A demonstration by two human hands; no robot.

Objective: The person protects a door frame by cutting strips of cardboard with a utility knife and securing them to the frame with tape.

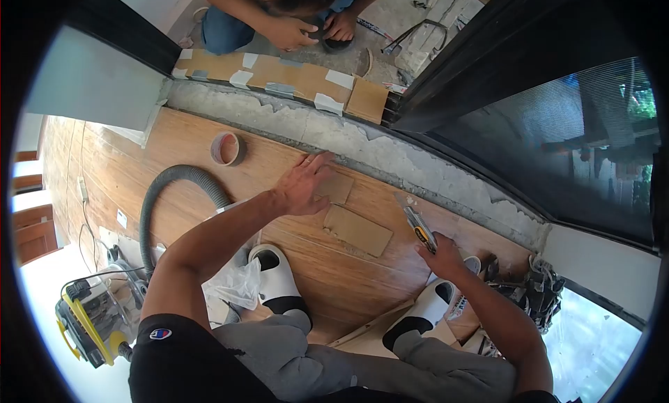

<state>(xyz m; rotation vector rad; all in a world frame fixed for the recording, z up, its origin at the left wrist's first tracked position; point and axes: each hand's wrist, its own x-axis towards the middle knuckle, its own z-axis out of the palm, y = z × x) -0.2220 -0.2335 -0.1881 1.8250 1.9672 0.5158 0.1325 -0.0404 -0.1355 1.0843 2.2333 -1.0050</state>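
From my remote seat I'm looking down on the wooden floor (334, 284), and the larger cardboard piece (357, 230) is lying flat between the two hands. Its long axis is slanting from the upper left, by the left grip (303, 187), down to the lower right, below the knife (424, 237). The left grip is the nearer one: its thumb is reaching just beside the upper-left corner, so from that grip the piece is lying to the right and a little closer to the body.

That left grip is spreading open, fingers loose, with its palm side over the left part of the smaller cardboard piece (338, 188) (how firmly it's pressing, I'm not able to tell). The smaller piece is lying just beyond the larger one.

Over on the right, the right grip (442, 255) is closing around the knife's handle, and the blade end is pointing forward and leftward, away from the body. From there the larger piece is sitting to the left, near but apart.

Farther left, I'm seeing the tape roll (241, 149) resting beyond the hose (182, 172), both well apart from the knife.
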